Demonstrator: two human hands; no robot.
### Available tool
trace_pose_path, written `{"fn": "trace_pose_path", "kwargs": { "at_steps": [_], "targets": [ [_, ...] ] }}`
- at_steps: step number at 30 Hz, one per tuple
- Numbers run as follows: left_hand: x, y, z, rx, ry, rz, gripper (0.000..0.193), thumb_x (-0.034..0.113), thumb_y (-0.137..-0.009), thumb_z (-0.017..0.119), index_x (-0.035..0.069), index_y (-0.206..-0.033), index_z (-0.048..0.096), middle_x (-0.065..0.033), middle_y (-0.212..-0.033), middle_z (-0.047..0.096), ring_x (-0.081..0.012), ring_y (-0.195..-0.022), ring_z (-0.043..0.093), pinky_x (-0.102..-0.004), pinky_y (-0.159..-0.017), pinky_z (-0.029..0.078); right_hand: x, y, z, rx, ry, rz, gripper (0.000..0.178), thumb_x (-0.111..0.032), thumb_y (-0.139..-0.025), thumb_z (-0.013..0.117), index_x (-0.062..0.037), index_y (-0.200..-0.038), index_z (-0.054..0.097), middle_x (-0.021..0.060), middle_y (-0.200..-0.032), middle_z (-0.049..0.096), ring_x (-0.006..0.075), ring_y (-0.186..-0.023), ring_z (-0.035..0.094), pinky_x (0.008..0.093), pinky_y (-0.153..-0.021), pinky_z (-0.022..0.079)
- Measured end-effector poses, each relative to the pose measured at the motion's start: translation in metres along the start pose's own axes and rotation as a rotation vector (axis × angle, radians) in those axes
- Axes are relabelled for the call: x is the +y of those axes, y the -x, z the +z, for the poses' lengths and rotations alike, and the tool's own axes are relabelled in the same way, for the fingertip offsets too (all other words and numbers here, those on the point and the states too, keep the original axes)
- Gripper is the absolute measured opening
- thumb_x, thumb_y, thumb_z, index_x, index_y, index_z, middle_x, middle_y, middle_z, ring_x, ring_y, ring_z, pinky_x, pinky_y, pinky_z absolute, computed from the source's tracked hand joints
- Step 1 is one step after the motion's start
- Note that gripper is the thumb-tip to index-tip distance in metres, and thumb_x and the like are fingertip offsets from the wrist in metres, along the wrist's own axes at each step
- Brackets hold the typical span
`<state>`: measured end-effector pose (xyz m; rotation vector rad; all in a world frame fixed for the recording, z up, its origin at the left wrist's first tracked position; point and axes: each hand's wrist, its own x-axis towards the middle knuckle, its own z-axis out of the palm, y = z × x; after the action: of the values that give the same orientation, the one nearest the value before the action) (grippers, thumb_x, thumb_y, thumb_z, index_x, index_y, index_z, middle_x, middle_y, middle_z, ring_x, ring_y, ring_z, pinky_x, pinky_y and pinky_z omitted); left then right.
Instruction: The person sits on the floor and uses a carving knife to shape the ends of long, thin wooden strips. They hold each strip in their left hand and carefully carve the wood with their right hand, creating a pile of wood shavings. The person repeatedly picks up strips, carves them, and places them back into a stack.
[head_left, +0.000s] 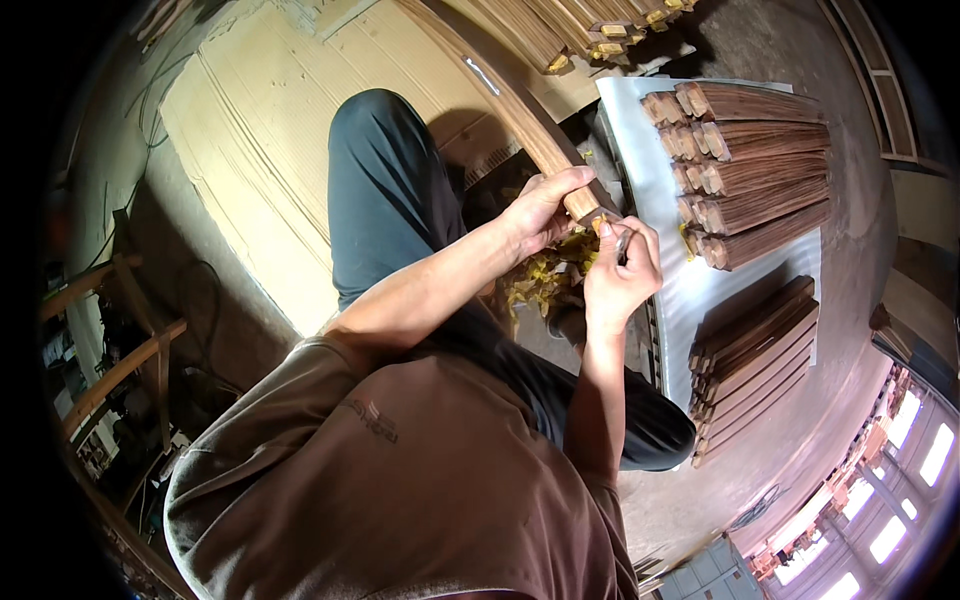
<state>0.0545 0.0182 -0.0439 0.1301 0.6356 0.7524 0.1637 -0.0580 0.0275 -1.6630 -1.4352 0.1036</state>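
Observation:
A long brown wooden bar slants from the top of the view down to my hands. My left hand is closed round it near its near end, thumb on top. At that end my right hand is pinched, its fingertips against a bit of yellow tape. A small dark metal tool shows between its fingers; its exact kind is hidden. Crumpled yellow tape scraps lie below my hands, between my legs.
Stacked wooden bars lie on a white-covered platform at the right, with another bundle nearer. More bars with yellow ends are at the top. Flattened cardboard spreads at the left. A wooden frame stands at far left.

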Motion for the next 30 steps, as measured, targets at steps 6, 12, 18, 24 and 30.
{"fn": "trace_pose_path", "kwargs": {
  "at_steps": [6, 12, 18, 24, 30],
  "targets": [
    [0.012, 0.005, 0.027, 0.040, -0.019, -0.012, 0.038, 0.030, -0.090, 0.075, 0.004, -0.111, 0.058, -0.0103, -0.097, 0.067, -0.0229, -0.085, 0.069, -0.0406, -0.079, 0.061, -0.009, 0.005, 0.006, 0.032, 0.016, -0.130, 0.014, 0.011, -0.076, 0.072, 0.0015, -0.085, 0.066, 0.0109, -0.094, 0.069, 0.0265, -0.082, 0.066, 0.0354, -0.074, 0.053],
    [0.017, 0.004, 0.026, -0.059, -0.039, -0.007, 0.048, 0.036, -0.091, 0.071, -0.001, -0.116, 0.053, -0.0182, -0.097, 0.067, -0.0320, -0.089, 0.070, -0.0435, -0.081, 0.060, 0.022, 0.029, -0.023, -0.212, 0.111, -0.273, 0.017, 0.005, -0.076, 0.075, -0.0018, -0.088, 0.065, 0.0096, -0.096, 0.069, 0.0275, -0.080, 0.070, 0.0370, -0.068, 0.055],
    [0.059, 0.022, 0.056, -0.154, 0.137, 0.044, 0.071, 0.044, -0.088, 0.067, -0.009, -0.126, 0.038, -0.0354, -0.106, 0.065, -0.0439, -0.093, 0.070, -0.0416, -0.082, 0.061, 0.100, 0.062, -0.060, -0.295, 0.354, 0.233, 0.020, -0.010, -0.079, 0.080, -0.0042, -0.090, 0.064, 0.0099, -0.076, 0.069, 0.0296, -0.064, 0.068, 0.0381, -0.060, 0.054],
    [0.049, 0.046, 0.039, -0.328, 0.349, -0.049, 0.070, 0.031, -0.083, 0.066, -0.006, -0.135, 0.038, -0.0427, -0.130, 0.049, -0.0564, -0.124, 0.051, -0.0587, -0.110, 0.041, 0.095, 0.048, -0.057, -0.326, 0.323, 0.169, 0.035, -0.010, -0.075, 0.083, -0.0076, -0.107, 0.067, 0.0138, -0.084, 0.069, 0.0349, -0.083, 0.069, 0.0418, -0.078, 0.055],
    [0.002, 0.038, 0.001, 0.133, -0.132, -0.102, 0.057, 0.033, -0.084, 0.079, 0.000, -0.124, 0.056, -0.0156, -0.107, 0.065, -0.0314, -0.097, 0.067, -0.0452, -0.085, 0.055, 0.057, 0.045, -0.031, -0.222, -0.548, 0.811, 0.036, -0.021, -0.092, 0.073, -0.0008, -0.120, 0.063, 0.0007, -0.097, 0.064, 0.0115, -0.087, 0.059, 0.0299, -0.076, 0.049]
  ]
}}
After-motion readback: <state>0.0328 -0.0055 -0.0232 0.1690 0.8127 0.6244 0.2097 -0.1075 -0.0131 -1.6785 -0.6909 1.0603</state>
